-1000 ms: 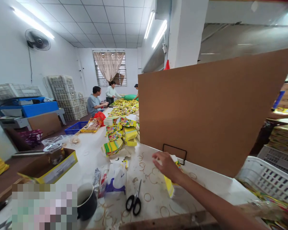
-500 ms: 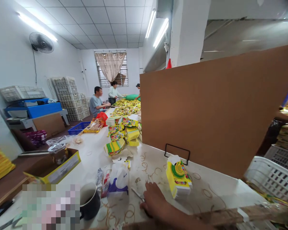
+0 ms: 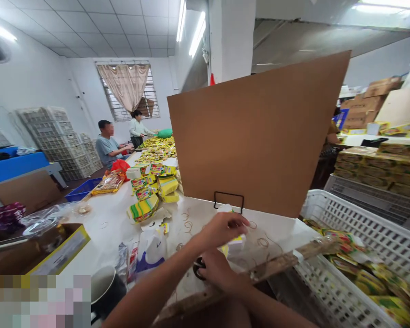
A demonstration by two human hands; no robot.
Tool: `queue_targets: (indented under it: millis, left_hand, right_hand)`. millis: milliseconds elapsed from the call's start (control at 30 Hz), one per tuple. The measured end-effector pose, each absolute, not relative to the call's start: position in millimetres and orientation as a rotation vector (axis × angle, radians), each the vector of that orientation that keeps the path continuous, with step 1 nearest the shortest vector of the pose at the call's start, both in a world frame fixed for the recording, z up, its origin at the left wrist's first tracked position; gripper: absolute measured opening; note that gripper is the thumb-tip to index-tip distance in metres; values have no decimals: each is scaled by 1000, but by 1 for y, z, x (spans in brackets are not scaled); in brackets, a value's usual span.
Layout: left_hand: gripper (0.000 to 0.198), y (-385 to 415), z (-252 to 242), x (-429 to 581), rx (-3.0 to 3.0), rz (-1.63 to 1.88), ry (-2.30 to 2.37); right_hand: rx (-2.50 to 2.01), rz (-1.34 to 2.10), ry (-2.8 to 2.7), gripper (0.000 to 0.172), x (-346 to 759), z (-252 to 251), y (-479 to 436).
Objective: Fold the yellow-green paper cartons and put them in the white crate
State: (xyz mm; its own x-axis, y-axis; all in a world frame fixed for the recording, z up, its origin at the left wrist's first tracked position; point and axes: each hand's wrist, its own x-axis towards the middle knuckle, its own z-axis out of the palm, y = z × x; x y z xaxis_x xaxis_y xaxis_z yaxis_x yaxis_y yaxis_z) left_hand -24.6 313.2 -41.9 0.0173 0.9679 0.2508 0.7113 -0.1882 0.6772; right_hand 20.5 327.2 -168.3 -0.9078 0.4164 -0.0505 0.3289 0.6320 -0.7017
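My left hand (image 3: 222, 228) reaches across above my right one, fingers bent but apart, over a bundle of yellow-and-white packets (image 3: 235, 246). It covers most of the bundle, and I see nothing held in it. Lower down, near the table edge, my right hand (image 3: 218, 269) is closed around the black looped handle of scissors (image 3: 198, 269); the blades are hidden. Loose rubber bands (image 3: 263, 243) lie beside the bundle. A small black wire stand (image 3: 229, 193) is just behind it, before a large brown cardboard sheet (image 3: 249, 136).
A dark mug (image 3: 107, 291), a tissue pack (image 3: 152, 248) and an open carton (image 3: 59, 248) stand left. Yellow packets (image 3: 157, 184) are piled farther up the white table (image 3: 111, 214). At right is a white basket (image 3: 358, 287) of packets. Two people work at the far end.
My left hand has come into view over the packet bundle. My right hand stays low at the scissors, whose blade no longer shows. The view has swung right, revealing more of the basket.
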Motion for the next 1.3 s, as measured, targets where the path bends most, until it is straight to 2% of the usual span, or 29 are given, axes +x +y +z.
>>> queue_targets:
  millis: [100,267,333,500,600,833,1100,1300]
  left_hand:
    - [22,348,-47,-66,2057,838,1788]
    - [11,385,-67,-106,2284,470,1679]
    - [11,392,-77,-110,2345,371,1631]
    - [14,400,-96,-111,2408,268,1642]
    - [15,402,-103,-109,2424,246,1705]
    - [13,391,-110,-105,2461,341,1802]
    - [12,392,-111,-112,2411,534,1745]
    - [14,390,-116,-112,2369,613,1760]
  right_hand:
    - [-792,1379,-2577,27,31,-164,330]
    - [-777,1945,-2234,61,68,-162,330]
    - [-794,2083,-2042,66,86,-163,327]
    - [-821,2346,-1161,59,119,-153,321]
    - [-728,2373,-899,58,122,-144,323]
    - [-609,2567,-753,50,110,-141,326]
    - [-543,2498,-590,37,95,-145,342]
    - [-480,2538,-487,34,91,-145,325]
